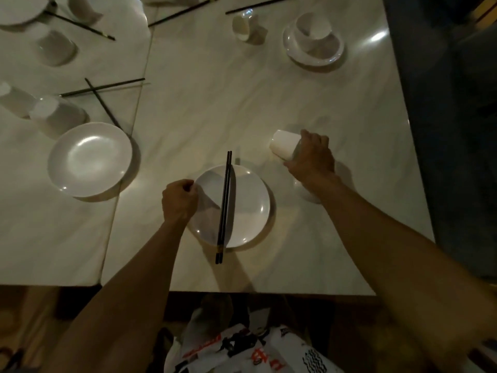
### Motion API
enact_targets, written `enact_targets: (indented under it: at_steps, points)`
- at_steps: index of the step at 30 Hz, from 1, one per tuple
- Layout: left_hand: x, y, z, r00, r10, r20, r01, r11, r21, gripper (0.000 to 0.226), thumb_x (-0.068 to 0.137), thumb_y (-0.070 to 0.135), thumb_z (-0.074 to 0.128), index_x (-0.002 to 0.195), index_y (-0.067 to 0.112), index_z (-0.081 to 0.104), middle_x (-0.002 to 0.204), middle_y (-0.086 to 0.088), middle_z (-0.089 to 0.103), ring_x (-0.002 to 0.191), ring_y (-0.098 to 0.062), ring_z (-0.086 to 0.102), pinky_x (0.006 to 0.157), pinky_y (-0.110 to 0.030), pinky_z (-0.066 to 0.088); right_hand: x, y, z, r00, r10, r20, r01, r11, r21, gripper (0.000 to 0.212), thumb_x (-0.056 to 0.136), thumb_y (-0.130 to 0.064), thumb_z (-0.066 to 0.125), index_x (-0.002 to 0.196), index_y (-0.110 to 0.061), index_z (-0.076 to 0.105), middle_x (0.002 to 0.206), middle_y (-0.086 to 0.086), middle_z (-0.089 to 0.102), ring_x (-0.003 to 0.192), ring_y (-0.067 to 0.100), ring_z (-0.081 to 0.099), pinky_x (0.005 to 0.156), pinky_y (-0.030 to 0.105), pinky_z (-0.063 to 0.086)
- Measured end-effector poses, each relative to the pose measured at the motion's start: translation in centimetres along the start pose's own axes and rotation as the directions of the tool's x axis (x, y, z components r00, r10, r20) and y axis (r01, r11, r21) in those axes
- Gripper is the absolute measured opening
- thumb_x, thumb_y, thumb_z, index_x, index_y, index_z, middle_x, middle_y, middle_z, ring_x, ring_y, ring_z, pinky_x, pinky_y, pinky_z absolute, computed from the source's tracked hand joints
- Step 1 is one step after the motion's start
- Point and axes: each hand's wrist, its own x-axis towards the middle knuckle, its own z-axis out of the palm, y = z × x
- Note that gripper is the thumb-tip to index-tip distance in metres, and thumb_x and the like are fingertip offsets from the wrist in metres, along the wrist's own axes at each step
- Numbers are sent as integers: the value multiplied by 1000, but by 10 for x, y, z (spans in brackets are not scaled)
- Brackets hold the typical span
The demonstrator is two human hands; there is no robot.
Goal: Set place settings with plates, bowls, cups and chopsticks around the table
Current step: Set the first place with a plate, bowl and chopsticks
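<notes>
A white plate (247, 211) lies on the marble table near the front edge, with a pair of dark chopsticks (224, 205) laid across its middle. My left hand (178, 201) pinches the plate's left rim with curled fingers. My right hand (312, 157) grips a white cup (282, 148), tilted on its side just above the table to the right of the plate. Beneath my right wrist a white bowl (309, 195) is partly hidden.
A second plate (90, 160) sits to the left, with upturned cups (57, 117) and crossed chopsticks (105, 88) behind it. Far right stands a bowl on a plate (313, 40), with a cup (242, 26) beside it. A seam (129, 146) joins two tabletops.
</notes>
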Motion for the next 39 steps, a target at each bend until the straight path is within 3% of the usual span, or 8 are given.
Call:
enact_targets:
  at_steps: [4, 10, 17, 26, 30, 33, 36, 39]
  points:
    - [1, -2, 6, 998, -40, -58, 38, 999, -20, 27, 94, 23, 60, 116, 10, 69, 109, -9, 72, 90, -19, 65, 79, -30, 52, 29, 3, 1, 977, -65, 205, 74, 996, -38, 83, 70, -46, 80, 135, -12, 40, 132, 12, 51, 124, 31, 43, 96, 41, 43]
    - [3, -5, 9, 996, -56, -69, 53, 998, -40, 28, 92, 24, 62, 115, 11, 71, 109, -9, 72, 93, -21, 65, 84, -33, 53, 25, 4, -8, 971, -142, 194, 116, 983, 141, 78, 68, -40, 79, 132, -14, 44, 126, 12, 47, 112, 34, 55, 90, 37, 46]
    - [2, -8, 8, 997, -70, -37, 67, 995, -74, 25, 90, 27, 62, 111, 18, 73, 103, -5, 73, 91, -23, 68, 83, -44, 58, 0, 0, -19, 873, -379, 308, 396, 918, 7, 76, 72, -44, 79, 130, -9, 45, 126, 17, 40, 109, 37, 53, 90, 38, 44]
    - [4, -11, 7, 999, -46, 19, 48, 994, -101, 29, 94, 27, 59, 119, 16, 68, 114, -6, 70, 99, -23, 65, 89, -45, 56, -16, -2, 4, 920, -326, 218, 312, 945, 98, 82, 71, -38, 81, 138, -13, 41, 131, 16, 38, 114, 36, 51, 93, 46, 49]
    - [6, -13, 8, 1000, -18, 24, 20, 995, -102, 29, 95, 25, 57, 120, 15, 68, 115, -6, 69, 93, -17, 60, 86, -37, 54, -20, -2, 10, 932, -308, 191, 292, 951, 107, 86, 71, -31, 82, 142, -14, 37, 133, 15, 36, 116, 35, 50, 93, 49, 49]
    - [7, -14, 9, 999, -4, 42, 7, 996, -92, 29, 96, 27, 55, 121, 16, 67, 116, -6, 68, 94, -18, 60, 85, -40, 55, -27, -1, 7, 953, -270, 139, 261, 962, 83, 94, 72, -39, 80, 148, -18, 28, 140, 13, 33, 126, 34, 41, 96, 51, 46]
    - [9, -15, 8, 998, -5, 67, 11, 996, -92, 30, 97, 27, 54, 122, 15, 66, 119, -7, 66, 95, -19, 57, 86, -42, 54, -36, 8, -1, 990, -128, 60, 128, 992, -9, 113, 64, -59, 79, 151, -22, 18, 154, 12, 20, 142, 33, 16, 109, 54, 31]
    - [9, -15, 7, 997, 12, 73, -6, 996, -86, 31, 97, 27, 54, 122, 14, 66, 118, -9, 67, 90, -18, 55, 86, -42, 54, -42, 32, -1, 966, 146, 213, -145, 989, -19, 130, 56, -62, 83, 153, -27, 4, 161, 9, -1, 148, 33, -5, 113, 60, 12]
